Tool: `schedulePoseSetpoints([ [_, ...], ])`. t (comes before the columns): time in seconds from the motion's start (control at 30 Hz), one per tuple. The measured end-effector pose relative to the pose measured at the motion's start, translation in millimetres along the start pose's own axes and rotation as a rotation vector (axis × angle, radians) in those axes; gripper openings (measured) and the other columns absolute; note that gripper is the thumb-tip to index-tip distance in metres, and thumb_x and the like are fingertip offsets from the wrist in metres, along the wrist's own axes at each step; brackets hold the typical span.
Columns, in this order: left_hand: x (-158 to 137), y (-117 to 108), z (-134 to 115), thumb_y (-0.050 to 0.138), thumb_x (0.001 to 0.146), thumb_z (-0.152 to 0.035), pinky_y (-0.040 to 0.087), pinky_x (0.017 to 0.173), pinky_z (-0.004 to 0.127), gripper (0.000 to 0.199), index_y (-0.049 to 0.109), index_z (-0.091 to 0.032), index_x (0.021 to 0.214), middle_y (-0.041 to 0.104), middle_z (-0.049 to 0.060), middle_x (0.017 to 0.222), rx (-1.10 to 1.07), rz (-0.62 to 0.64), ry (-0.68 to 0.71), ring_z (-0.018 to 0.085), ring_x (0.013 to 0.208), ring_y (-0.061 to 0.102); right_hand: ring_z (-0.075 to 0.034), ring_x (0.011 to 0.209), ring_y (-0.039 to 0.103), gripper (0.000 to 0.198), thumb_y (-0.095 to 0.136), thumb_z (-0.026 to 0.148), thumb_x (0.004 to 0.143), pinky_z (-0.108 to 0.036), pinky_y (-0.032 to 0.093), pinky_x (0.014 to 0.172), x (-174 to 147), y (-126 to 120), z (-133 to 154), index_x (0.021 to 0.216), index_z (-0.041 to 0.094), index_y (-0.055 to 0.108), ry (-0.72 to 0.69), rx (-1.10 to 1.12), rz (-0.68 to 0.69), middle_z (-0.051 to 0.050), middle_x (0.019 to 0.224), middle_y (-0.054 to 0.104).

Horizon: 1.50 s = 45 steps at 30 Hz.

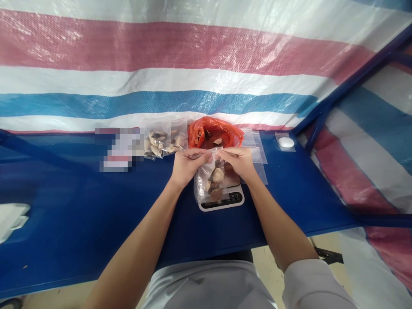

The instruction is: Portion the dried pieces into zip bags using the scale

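Note:
A clear zip bag with several dried, pale and brown pieces in it hangs between my two hands. My left hand pinches the bag's top edge on the left. On the right, my right hand grips the same edge with its thumb and fingers pressed together. Below the bag is a white kitchen scale with a dark button panel, partly covered by the bag. Just beyond my hands an orange-red plastic bag stands with its mouth open, and more brown and pale pieces show inside.
Filled clear bags lie left of the red bag. Flat clear bags lie right of it, near a small bag with a white round object. A white container sits at the blue table's left. Striped sheeting rises behind.

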<state>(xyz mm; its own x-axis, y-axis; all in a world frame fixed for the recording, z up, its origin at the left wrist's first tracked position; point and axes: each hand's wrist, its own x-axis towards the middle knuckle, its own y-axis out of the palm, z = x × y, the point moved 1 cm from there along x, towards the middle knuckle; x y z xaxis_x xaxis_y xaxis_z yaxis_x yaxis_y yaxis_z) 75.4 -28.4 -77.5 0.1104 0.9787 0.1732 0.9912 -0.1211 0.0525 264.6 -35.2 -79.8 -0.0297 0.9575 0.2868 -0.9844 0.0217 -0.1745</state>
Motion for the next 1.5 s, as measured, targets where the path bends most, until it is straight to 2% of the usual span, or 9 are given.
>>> schedulePoseSetpoints([
  [0.27, 0.7, -0.7, 1.2, 0.087, 0.069, -0.046, 0.059, 0.072, 0.031, 0.032, 0.082, -0.016, 0.078, 0.079, 0.007, 0.076, 0.037, -0.007, 0.009, 0.021, 0.07, 0.073, -0.018, 0.063, 0.067, 0.022, 0.074, 0.041, 0.079, -0.03, 0.053, 0.059, 1.0, -1.3, 3.4, 0.071, 0.022, 0.08, -0.032, -0.047, 0.001, 0.0, 0.068, 0.075],
  [0.43, 2.0, -3.0, -1.0, 0.09, 0.065, -0.046, 0.06, 0.07, 0.032, 0.034, 0.082, -0.016, 0.078, 0.078, 0.006, 0.07, -0.037, -0.04, -0.028, 0.021, 0.065, 0.073, -0.018, 0.066, 0.07, 0.021, 0.076, 0.043, 0.078, -0.031, 0.057, 0.064, 1.1, -1.7, 1.6, 0.072, 0.024, 0.079, 0.024, 0.057, -0.047, 0.0, 0.071, 0.077],
  [0.57, 1.5, -1.7, -1.1, 0.088, 0.068, -0.044, 0.058, 0.066, 0.03, 0.029, 0.081, -0.016, 0.075, 0.077, 0.005, 0.068, -0.023, -0.043, -0.005, 0.019, 0.062, 0.071, -0.019, 0.07, 0.072, 0.02, 0.078, 0.044, 0.077, -0.032, 0.058, 0.069, 0.2, 1.5, -0.4, 0.075, 0.024, 0.079, 0.067, 0.119, -0.032, -0.001, 0.075, 0.078],
  [0.67, 1.1, -0.5, -0.8, 0.088, 0.068, -0.042, 0.058, 0.068, 0.031, 0.028, 0.082, -0.016, 0.075, 0.078, 0.005, 0.068, -0.019, -0.04, -0.005, 0.019, 0.062, 0.071, -0.019, 0.07, 0.072, 0.018, 0.078, 0.042, 0.076, -0.032, 0.058, 0.068, 0.1, 2.5, -1.6, 0.077, 0.024, 0.079, 0.082, 0.13, -0.016, -0.001, 0.075, 0.078],
  [0.87, 1.3, -2.0, -2.3, 0.087, 0.07, -0.044, 0.057, 0.066, 0.029, 0.028, 0.082, -0.017, 0.077, 0.078, 0.005, 0.069, -0.06, -0.019, -0.01, 0.018, 0.063, 0.071, -0.019, 0.067, 0.07, 0.024, 0.078, 0.047, 0.075, -0.033, 0.057, 0.067, 1.6, -0.6, 4.1, 0.072, 0.023, 0.076, 0.082, 0.079, -0.083, -0.001, 0.07, 0.076],
  [1.03, 1.1, -1.8, -0.5, 0.087, 0.07, -0.045, 0.057, 0.066, 0.03, 0.029, 0.082, -0.017, 0.077, 0.078, 0.006, 0.07, -0.023, -0.019, 0.01, 0.019, 0.064, 0.071, -0.017, 0.069, 0.069, 0.027, 0.075, 0.049, 0.079, -0.031, 0.056, 0.071, 1.7, 1.9, 5.2, 0.079, 0.022, 0.075, 0.067, 0.095, -0.039, 0.0, 0.071, 0.075],
  [1.17, 1.2, -0.7, 1.7, 0.087, 0.069, -0.045, 0.055, 0.059, 0.027, 0.029, 0.083, -0.017, 0.077, 0.078, 0.005, 0.069, 0.001, -0.031, -0.018, 0.017, 0.059, 0.068, -0.015, 0.066, 0.067, 0.026, 0.074, 0.047, 0.08, -0.03, 0.054, 0.067, 2.0, 2.6, 0.4, 0.077, 0.021, 0.076, 0.088, 0.075, -0.01, -0.001, 0.073, 0.075],
  [1.33, 1.8, -1.4, 2.1, 0.087, 0.07, -0.047, 0.058, 0.065, 0.029, 0.031, 0.081, -0.017, 0.075, 0.077, 0.005, 0.071, -0.059, -0.037, -0.049, 0.018, 0.064, 0.07, -0.017, 0.067, 0.069, 0.023, 0.075, 0.045, 0.079, -0.032, 0.056, 0.072, 3.3, 0.6, 0.0, 0.077, 0.022, 0.076, 0.068, 0.101, -0.061, 0.0, 0.07, 0.075],
  [1.5, 1.0, -1.4, 3.4, 0.086, 0.07, -0.05, 0.057, 0.059, 0.029, 0.035, 0.081, -0.017, 0.079, 0.076, 0.005, 0.069, -0.063, -0.059, -0.055, 0.019, 0.062, 0.07, -0.018, 0.071, 0.07, 0.027, 0.076, 0.049, 0.077, -0.033, 0.057, 0.075, 3.2, 2.3, 5.9, 0.076, 0.022, 0.076, 0.105, 0.115, -0.051, -0.002, 0.072, 0.075],
])
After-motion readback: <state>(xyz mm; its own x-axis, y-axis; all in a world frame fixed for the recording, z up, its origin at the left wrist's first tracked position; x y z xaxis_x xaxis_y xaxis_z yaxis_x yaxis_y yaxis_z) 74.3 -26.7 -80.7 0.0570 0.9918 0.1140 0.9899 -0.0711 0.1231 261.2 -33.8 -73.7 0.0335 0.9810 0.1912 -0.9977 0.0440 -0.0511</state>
